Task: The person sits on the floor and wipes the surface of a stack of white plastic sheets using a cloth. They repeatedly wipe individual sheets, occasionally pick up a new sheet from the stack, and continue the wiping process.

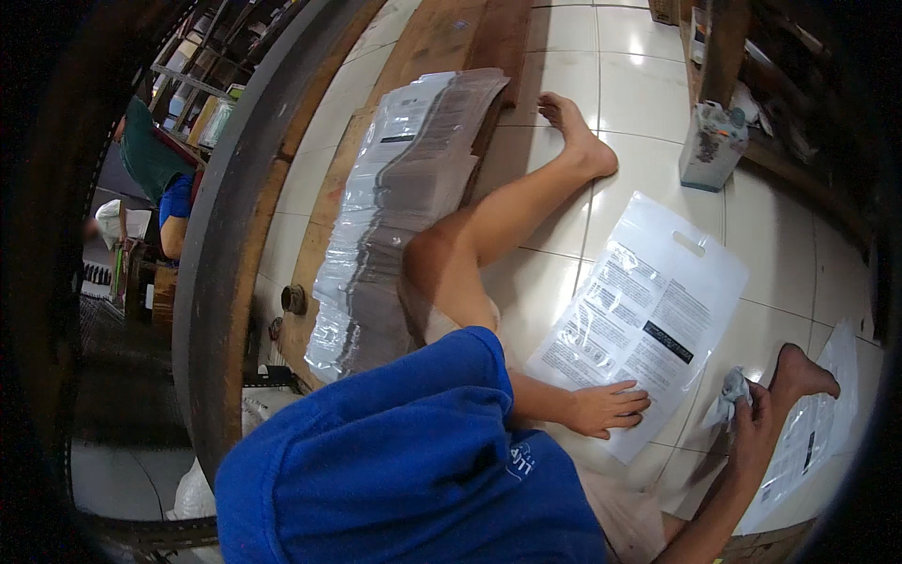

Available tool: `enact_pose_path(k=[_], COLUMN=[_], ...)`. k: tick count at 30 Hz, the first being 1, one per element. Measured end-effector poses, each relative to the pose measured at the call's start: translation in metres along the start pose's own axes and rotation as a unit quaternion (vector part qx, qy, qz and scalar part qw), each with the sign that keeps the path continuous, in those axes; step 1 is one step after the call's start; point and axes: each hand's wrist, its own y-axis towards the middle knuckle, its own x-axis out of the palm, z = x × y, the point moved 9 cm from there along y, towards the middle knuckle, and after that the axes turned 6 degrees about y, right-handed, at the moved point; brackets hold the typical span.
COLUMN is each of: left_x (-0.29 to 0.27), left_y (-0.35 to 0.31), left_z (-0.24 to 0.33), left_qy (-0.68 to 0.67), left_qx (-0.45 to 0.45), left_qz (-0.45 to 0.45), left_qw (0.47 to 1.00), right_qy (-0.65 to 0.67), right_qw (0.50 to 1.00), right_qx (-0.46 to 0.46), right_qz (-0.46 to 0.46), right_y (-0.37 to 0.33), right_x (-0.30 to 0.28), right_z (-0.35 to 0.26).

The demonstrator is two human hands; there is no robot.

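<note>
Flat on the tiled floor in front of me lies a clear plastic bag (628, 315) with black print and a cut-out handle slot. My left hand (609, 410) rests on its lower edge, fingers stretched out and slightly spread. My right hand (750, 423) is raised near my right foot, its fingers closed around a crumpled pale grey-blue cloth (728, 395). Beyond that hand, another printed plastic bag (799, 461) lies partly under my foot. To my left a long row of overlapping printed plastic bags (395, 188) covers a wooden board.
A stained metal can (712, 146) stands on the floor at the far right, beside a wooden frame (723, 52). A thick dark table edge (221, 235) runs along the left. Past it, a person in white (111, 226) and someone in blue shorts (175, 209) are visible.
</note>
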Motion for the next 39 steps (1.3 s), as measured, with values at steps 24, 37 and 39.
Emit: enact_pose_path(k=[24,37,39], left_x=[0.053,0.048,0.051], left_y=[-0.027,-0.026,-0.022], left_z=[0.057,0.053,0.056], left_qy=[0.046,0.008,0.026], left_qx=[-0.015,-0.007,-0.014], left_qz=[-0.103,-0.149,-0.117], left_qw=[0.993,0.989,0.993], right_qy=[-0.27,-0.177,-0.162], right_qw=[0.931,0.962,0.964], right_qx=[-0.199,-0.207,-0.2], right_qz=[-0.142,-0.022,-0.068], right_y=[-0.081,0.079,0.027], right_x=[0.157,0.122,0.129], right_z=[0.055,0.019,0.035])
